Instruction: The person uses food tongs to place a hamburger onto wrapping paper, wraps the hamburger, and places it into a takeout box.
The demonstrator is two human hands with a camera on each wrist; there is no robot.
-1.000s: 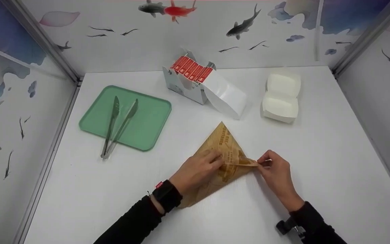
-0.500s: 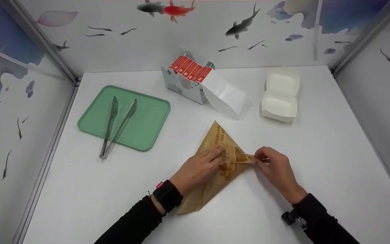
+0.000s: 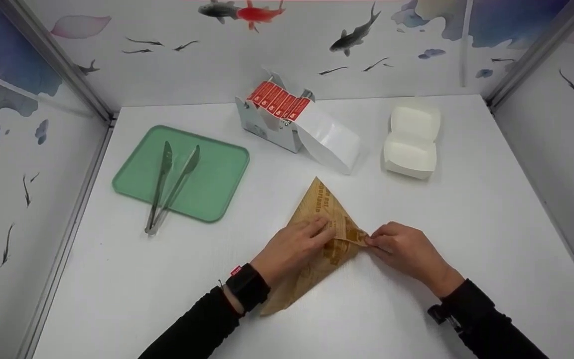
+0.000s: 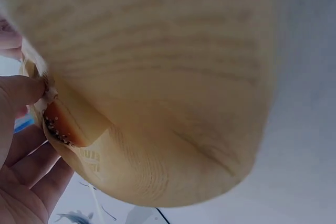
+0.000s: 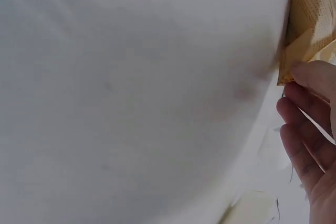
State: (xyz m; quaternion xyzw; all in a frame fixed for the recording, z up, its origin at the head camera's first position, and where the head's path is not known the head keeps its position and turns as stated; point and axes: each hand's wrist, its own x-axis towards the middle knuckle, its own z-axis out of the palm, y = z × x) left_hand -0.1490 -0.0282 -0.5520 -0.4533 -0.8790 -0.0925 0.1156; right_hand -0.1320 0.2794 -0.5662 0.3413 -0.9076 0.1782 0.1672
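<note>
A sheet of brown, newsprint-patterned wrapping paper (image 3: 324, 202), folded to a point at its far end, lies in front of me. My left hand (image 3: 294, 247) holds its left side. In the left wrist view, the left thumb (image 4: 21, 92) and fingers grip around the paper, and a seeded bun (image 4: 62, 124) shows inside its opening. The rest of the bun is hidden by paper. My right hand (image 3: 409, 252) pinches the right corner of the paper. The right wrist view shows that corner (image 5: 296, 51) between thumb and forefinger, the other fingers loosely bent.
Metal tongs (image 3: 155, 212) lie across a green tray (image 3: 217, 192) at the left. Behind the paper stands a box of red-labelled packets (image 3: 279, 102) with a white flap (image 3: 334, 144). A white clamshell box (image 3: 409, 157) stands open at the back right.
My right hand has drawn the paper's corner slightly leftward, and its fingers have closed in on the fold. The paper has turned a little, while my left hand stays nearly in place.
</note>
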